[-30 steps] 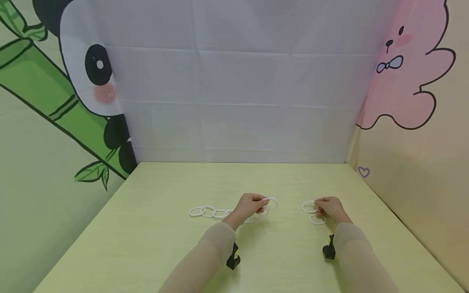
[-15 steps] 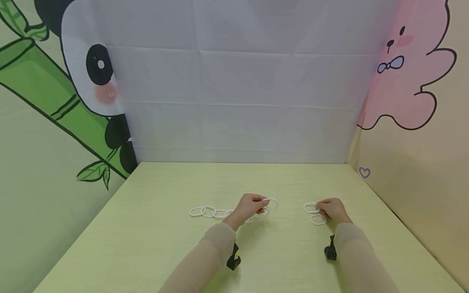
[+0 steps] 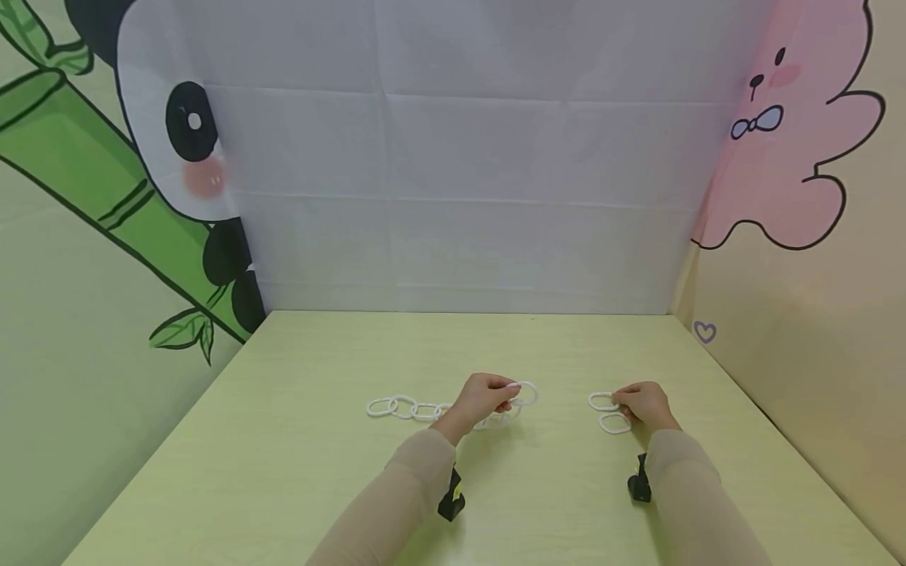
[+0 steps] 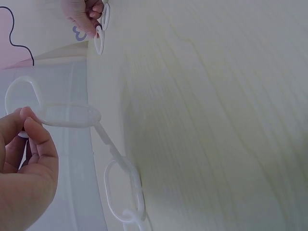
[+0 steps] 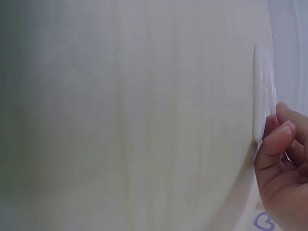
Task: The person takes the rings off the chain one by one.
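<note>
My left hand (image 3: 481,401) pinches the end link (image 4: 19,78) of a white plastic chain between thumb and fingertips, raised off the table. From it the chain (image 3: 380,416) drops behind the hand and runs left along the tabletop, partly hidden by the hand and wrist. Further right, my right hand (image 3: 646,405) pinches the right end of a loose white chain link (image 3: 591,401) low over the table. A second loose link (image 3: 601,425) lies just in front of it, close to the same fingers. One link (image 5: 258,96) stands edge-on in the right wrist view.
The pale yellow table (image 3: 283,487) extends to a white cloth backdrop (image 3: 467,251) behind. Walls with painted cartoons, a panda (image 3: 149,126) and a pink bear (image 3: 786,181), flank it. A black wrist device (image 3: 451,497) hangs under each sleeve.
My right hand has shifted slightly right with its link, which now lies flatter and separate from the second link. My left hand and the chain stay as they were.
</note>
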The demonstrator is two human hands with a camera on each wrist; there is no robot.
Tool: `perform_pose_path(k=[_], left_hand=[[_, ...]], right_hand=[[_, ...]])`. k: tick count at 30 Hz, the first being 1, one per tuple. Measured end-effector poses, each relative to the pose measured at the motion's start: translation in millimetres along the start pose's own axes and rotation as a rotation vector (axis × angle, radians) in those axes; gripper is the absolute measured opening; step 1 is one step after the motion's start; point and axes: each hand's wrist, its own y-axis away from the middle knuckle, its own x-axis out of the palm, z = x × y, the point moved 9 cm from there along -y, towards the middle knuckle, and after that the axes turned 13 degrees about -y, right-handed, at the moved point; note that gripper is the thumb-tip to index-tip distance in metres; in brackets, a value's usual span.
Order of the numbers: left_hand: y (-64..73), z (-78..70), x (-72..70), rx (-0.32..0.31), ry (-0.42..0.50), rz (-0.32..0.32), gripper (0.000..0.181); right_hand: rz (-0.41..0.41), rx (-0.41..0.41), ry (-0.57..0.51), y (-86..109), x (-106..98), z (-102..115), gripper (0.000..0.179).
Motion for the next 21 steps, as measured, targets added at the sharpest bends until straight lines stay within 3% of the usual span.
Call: perform_pose_path(k=[9,21], left_hand=[[3.0,-7.5,0.8,0.012,0.004,-0.008,0.022],[-4.5,-0.8,3.1,0.016,0.014,-0.004,0.024]], right_hand=[[-0.010,0.032,-0.055,0.4,-3,-1,0.024],[0.016,-0.002,-0.194,0.9,-8,13,0.029]])
